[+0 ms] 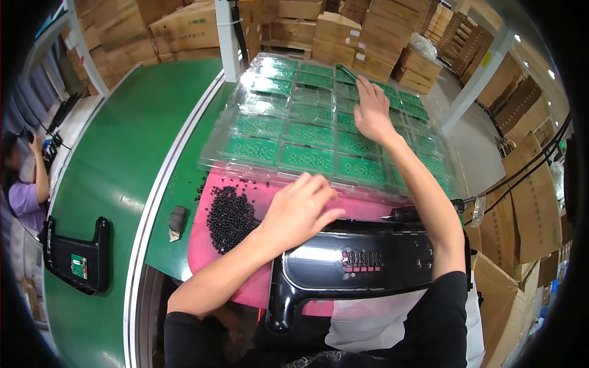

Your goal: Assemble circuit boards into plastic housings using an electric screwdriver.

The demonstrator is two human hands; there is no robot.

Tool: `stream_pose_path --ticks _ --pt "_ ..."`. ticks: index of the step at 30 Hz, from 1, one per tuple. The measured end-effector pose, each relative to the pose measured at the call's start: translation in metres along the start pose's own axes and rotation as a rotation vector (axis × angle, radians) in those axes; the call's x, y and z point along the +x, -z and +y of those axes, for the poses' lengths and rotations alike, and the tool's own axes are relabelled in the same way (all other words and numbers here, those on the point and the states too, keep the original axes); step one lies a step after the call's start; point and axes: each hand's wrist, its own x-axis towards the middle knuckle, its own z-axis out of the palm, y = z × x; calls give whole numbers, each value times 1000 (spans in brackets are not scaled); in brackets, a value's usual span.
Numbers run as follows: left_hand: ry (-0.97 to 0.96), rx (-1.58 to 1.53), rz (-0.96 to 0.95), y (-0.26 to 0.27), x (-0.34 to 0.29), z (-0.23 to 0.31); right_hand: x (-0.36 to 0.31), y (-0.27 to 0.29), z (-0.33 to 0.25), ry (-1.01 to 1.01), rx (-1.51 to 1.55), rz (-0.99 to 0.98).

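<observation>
My right hand (372,113) reaches over the far part of a clear plastic tray (211,144) filled with rows of green circuit boards. Its fingers are closed on the end of one circuit board (346,72), which is tilted up out of the tray. My left hand (300,208) hovers near the far edge of a glossy black plastic housing (325,260), fingers loosely bent and thumb apart, with nothing visible in it. Left of that hand, a heap of small black screws (230,218) lies on a pink mat (205,254). The housing rests nearest my body, with a cluster of small cut-outs.
A black electric screwdriver (405,214) lies beyond the housing, partly behind my right forearm. On the green conveyor (144,116) at left sits another black housing (101,257) with a board inside. A person (27,190) is at far left. Cardboard boxes (187,30) stand behind.
</observation>
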Motion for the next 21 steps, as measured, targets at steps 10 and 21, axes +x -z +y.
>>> stream_pose_path --ticks 10,21 --pt "298 -1234 -18 22 -5 24 -161 167 -111 -96 1507 -412" --pt "45 -846 -1093 34 -14 49 -247 197 -102 184 609 -198"
